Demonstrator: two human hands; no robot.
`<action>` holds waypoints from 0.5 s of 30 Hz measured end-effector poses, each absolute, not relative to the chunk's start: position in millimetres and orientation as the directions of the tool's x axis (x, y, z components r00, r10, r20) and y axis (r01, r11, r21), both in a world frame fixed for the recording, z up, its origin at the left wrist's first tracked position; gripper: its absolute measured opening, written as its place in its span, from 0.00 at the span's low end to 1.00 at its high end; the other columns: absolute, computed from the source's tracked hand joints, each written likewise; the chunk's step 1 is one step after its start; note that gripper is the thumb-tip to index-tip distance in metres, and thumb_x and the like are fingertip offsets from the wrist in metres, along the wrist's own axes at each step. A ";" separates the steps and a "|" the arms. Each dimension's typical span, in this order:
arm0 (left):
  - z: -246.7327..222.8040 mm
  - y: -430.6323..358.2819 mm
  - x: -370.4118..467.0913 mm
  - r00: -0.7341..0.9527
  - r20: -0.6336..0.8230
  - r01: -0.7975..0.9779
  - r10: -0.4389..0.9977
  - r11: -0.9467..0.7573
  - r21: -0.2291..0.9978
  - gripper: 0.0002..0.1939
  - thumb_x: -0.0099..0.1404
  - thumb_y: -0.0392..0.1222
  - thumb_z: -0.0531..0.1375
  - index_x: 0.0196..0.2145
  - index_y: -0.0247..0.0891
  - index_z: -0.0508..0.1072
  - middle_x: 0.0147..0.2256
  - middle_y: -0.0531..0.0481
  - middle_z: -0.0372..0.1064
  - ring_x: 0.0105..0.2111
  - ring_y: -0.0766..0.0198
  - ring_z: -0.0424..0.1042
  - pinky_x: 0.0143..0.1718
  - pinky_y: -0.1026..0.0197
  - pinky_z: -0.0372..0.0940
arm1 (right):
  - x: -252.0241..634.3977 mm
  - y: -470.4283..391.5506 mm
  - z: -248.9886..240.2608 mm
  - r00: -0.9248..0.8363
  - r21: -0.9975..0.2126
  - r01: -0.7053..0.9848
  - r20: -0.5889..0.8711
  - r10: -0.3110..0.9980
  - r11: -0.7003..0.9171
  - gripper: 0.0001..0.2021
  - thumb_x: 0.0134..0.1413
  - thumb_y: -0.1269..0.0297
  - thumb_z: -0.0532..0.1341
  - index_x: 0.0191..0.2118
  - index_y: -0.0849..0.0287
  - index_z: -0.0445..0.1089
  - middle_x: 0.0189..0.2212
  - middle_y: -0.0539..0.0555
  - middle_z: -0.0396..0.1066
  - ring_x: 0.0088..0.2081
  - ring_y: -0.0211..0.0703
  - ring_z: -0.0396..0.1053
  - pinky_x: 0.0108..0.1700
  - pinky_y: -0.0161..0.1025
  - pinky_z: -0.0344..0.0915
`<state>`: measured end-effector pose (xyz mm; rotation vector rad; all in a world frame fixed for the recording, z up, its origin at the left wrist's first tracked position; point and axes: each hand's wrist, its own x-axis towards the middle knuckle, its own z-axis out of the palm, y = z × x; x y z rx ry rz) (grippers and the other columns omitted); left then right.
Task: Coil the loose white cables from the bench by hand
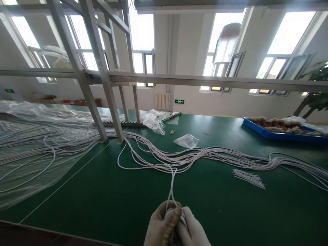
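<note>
My two gloved hands meet at the bottom middle of the head view, pressed close together. My left hand (160,225) and my right hand (192,229) both pinch a thin white cable (171,186) that rises from them as a narrow loop. It runs up into a long bundle of white cables (205,155) lying across the green table (102,198). The fingertips are partly hidden by each other.
A small clear bag (187,140) and a crumpled plastic bag (153,121) lie behind the bundle. Short white ties (249,178) lie at right. A blue tray (282,134) stands far right. Clear plastic sheet (28,143) covers the left; grey frame legs (102,102) stand behind.
</note>
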<state>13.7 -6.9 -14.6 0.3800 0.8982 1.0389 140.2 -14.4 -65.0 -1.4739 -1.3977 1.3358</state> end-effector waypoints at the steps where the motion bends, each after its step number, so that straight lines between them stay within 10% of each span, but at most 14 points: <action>1: -13.1 -7.2 12.5 0.220 -0.450 -0.595 0.865 0.485 0.641 0.19 0.49 0.49 0.78 0.34 0.35 0.81 0.27 0.52 0.72 0.29 0.64 0.71 0.34 0.62 0.65 | 142.7 -13.1 -65.3 -0.162 -0.966 0.189 -0.206 0.965 -0.174 0.18 0.62 0.44 0.56 0.38 0.55 0.67 0.32 0.54 0.72 0.36 0.50 0.73 0.40 0.46 0.70; 5: 2.1 -11.0 5.9 0.320 -0.463 -0.560 0.826 0.559 0.611 0.23 0.52 0.48 0.76 0.43 0.34 0.80 0.36 0.45 0.76 0.40 0.54 0.76 0.45 0.55 0.68 | 148.0 -10.0 -63.9 -0.230 -0.968 0.047 -0.250 0.941 -0.246 0.19 0.58 0.44 0.57 0.37 0.57 0.68 0.33 0.55 0.73 0.37 0.52 0.73 0.44 0.49 0.71; 8: 13.7 -11.2 5.1 0.414 -0.480 -0.492 0.773 0.634 0.596 0.24 0.56 0.45 0.74 0.47 0.33 0.78 0.43 0.40 0.76 0.47 0.49 0.75 0.51 0.51 0.68 | 146.4 -14.2 -61.5 -0.081 -0.937 0.244 -0.276 0.958 -0.249 0.14 0.58 0.50 0.58 0.41 0.56 0.70 0.39 0.60 0.75 0.42 0.59 0.75 0.48 0.57 0.70; 11: 14.7 -7.9 9.3 0.390 -0.473 -0.456 0.790 0.612 0.646 0.21 0.54 0.44 0.75 0.43 0.34 0.77 0.40 0.43 0.76 0.43 0.51 0.76 0.46 0.52 0.69 | 144.1 -20.2 -57.3 0.086 -0.831 0.483 -0.269 0.959 -0.277 0.10 0.58 0.57 0.59 0.42 0.52 0.70 0.42 0.62 0.72 0.45 0.63 0.74 0.47 0.61 0.70; 15: 5.7 -7.4 11.2 0.384 -0.443 -0.449 0.810 0.583 0.677 0.20 0.54 0.53 0.74 0.37 0.38 0.77 0.31 0.51 0.73 0.31 0.60 0.73 0.34 0.59 0.67 | 146.2 -20.7 -47.4 -0.056 -0.934 0.309 -0.206 0.977 -0.179 0.11 0.64 0.52 0.55 0.40 0.53 0.67 0.36 0.55 0.71 0.37 0.50 0.73 0.40 0.46 0.71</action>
